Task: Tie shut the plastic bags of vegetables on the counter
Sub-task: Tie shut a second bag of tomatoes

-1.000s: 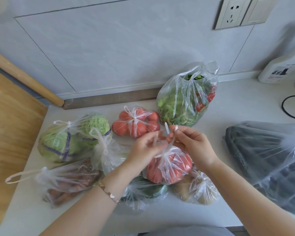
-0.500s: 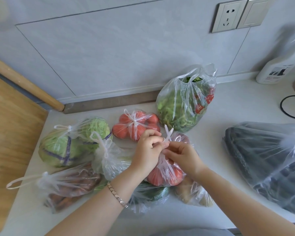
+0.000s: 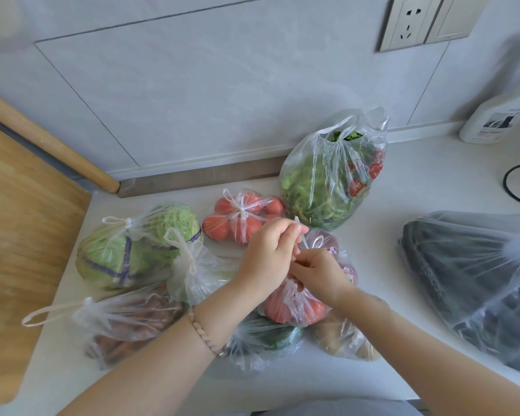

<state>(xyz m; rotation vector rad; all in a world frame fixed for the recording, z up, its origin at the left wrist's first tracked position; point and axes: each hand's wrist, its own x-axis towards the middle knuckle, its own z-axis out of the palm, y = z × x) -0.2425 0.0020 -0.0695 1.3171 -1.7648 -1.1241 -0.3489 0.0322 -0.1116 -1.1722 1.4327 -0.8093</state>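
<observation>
Clear plastic bag of red tomatoes (image 3: 294, 310) sits on the white tabletop (image 3: 403, 235), just in front of the tall clear bag of leafy greens (image 3: 321, 187). Both hands pinch its thin white handle strips (image 3: 303, 240) and have drawn closer than a second ago. The left hand (image 3: 267, 256) is curled above, the right hand (image 3: 321, 274) tucked beneath, and the two touch. Red print on the greens bag is unreadable.

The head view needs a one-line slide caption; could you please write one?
Left hand and right hand pinch the handles of a tomato bag on the counter, beside a tied cabbage bag.
</observation>
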